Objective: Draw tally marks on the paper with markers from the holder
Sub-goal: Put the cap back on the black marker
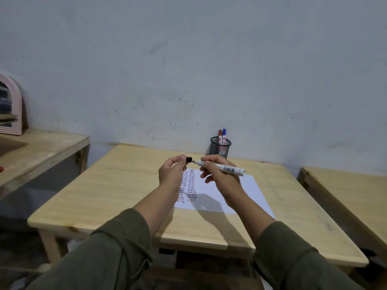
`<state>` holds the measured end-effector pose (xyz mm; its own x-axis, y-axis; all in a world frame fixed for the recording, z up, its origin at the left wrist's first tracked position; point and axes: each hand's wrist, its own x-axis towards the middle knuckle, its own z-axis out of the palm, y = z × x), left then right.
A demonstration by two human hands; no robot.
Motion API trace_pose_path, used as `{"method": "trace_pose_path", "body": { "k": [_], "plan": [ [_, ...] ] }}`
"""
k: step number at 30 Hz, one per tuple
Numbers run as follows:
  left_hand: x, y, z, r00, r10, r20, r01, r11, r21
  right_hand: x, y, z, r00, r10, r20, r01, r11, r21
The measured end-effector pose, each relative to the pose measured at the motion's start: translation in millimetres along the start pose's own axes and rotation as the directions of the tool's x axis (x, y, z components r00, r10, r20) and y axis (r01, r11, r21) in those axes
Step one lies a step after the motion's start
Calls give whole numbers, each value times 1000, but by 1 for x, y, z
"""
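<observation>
The left hand pinches a small black cap, and the right hand is closed around a white marker with a black tip. Both hands are raised above the white sheet of paper, with the cap just beside the tip and not touching it. Whether the cap is coming off or going on cannot be told. To do it well, the person should keep the cap and the tip on one straight line and hold the marker firmly near its front. The paper lies flat on the light wooden worktop and carries columns of short red, blue and black marks on its left part. The black mesh holder, with a red and a blue marker inside, stands behind it near the wall.
</observation>
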<state>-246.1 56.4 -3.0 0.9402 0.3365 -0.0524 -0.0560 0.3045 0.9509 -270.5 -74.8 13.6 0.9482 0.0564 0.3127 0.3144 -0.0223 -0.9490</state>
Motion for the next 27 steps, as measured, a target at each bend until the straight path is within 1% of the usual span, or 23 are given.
{"method": "trace_pose_path", "body": {
  "k": [8, 21, 24, 27],
  "plan": [
    [-3, 3, 0, 998, 41, 45, -43, 997, 57, 2, -1, -1, 1000, -3, 8, 3, 1000, -8],
    [-6, 1, 2, 999, 27, 45, -30, 997, 75, 2, 4, -3, 997, -34, 63, 38, 997, -60],
    [-7, -1, 5, 997, 17, 76, -24, 996, 87, 2, 5, -3, 999, -23, 38, 24, 999, -24],
    [-10, -3, 10, 993, -39, 113, 32, 998, 55, 3, 8, -2, 1000, 22, -9, -21, 996, 84]
  ]
}}
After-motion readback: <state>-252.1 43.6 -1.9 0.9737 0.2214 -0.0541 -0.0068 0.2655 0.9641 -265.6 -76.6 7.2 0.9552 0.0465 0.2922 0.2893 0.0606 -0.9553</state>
